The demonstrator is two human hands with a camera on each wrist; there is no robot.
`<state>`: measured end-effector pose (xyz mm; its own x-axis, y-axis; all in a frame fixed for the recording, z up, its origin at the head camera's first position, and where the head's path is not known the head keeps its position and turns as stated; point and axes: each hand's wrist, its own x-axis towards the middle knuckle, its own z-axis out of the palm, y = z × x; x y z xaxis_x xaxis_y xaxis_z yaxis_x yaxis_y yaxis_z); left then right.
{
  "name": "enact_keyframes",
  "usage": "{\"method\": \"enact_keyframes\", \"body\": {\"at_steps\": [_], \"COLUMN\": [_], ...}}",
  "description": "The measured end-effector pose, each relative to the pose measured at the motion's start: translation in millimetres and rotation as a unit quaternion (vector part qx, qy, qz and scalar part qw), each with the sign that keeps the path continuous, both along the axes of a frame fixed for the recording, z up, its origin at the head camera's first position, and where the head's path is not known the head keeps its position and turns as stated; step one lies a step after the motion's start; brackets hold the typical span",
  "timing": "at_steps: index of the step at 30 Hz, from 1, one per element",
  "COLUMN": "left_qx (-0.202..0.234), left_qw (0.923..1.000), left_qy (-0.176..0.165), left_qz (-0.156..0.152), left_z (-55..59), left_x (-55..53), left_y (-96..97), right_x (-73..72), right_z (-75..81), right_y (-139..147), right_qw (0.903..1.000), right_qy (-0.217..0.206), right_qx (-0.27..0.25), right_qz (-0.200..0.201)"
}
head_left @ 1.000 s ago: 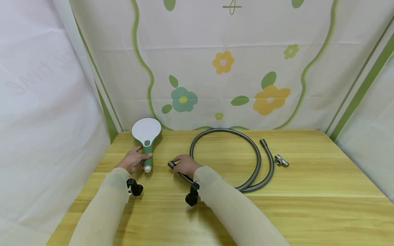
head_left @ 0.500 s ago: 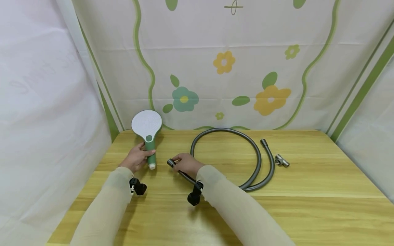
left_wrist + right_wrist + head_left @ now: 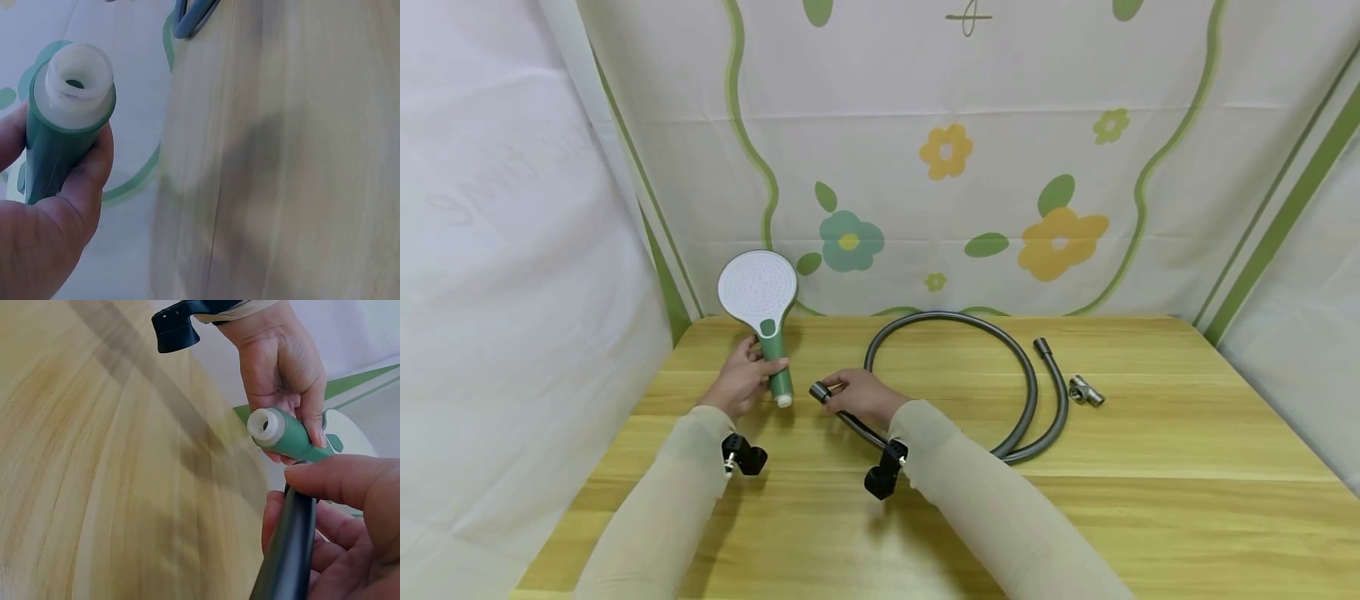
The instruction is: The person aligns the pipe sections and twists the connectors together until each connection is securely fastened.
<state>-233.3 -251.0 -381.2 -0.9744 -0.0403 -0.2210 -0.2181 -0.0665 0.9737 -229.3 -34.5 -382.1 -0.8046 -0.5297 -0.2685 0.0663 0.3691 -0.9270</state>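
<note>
A green shower head (image 3: 757, 287) with a round white spray face is tilted up at the left. My left hand (image 3: 742, 379) grips its green handle, thumb across the front. The handle's white hollow end (image 3: 78, 78) points toward the camera in the left wrist view. Just to the right, my right hand (image 3: 857, 393) pinches a dark grey shower hose (image 3: 1028, 379) close behind its end fitting (image 3: 820, 392). In the right wrist view the thumb and fingers close around the hose. A small gap separates the fitting from the handle's end.
The rest of the hose loops across the wooden table (image 3: 1150, 442), its other end fitting (image 3: 1042, 346) lying to the right. Beside that lies a small metal tee fitting (image 3: 1086, 392). A white curtain (image 3: 880, 108) with printed flowers rises behind the table.
The left hand has lifted the shower head and moved it slightly right, toward the hose end. The right hand, still pinching the hose, has risen a little.
</note>
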Motion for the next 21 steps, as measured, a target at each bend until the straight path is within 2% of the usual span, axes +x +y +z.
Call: {"method": "enact_keyframes", "body": {"at_steps": [21], "left_qx": [0.016], "left_qw": [0.9997], "left_qy": [0.017], "left_qz": [0.002], "left_z": [11.8], "left_x": [5.4], "left_y": [20.8], "right_x": [6.6], "right_z": [8.9], "right_y": [16], "right_qw": [0.9998], "right_qy": [-0.015], "right_qx": [-0.003], "right_qz": [-0.015]}}
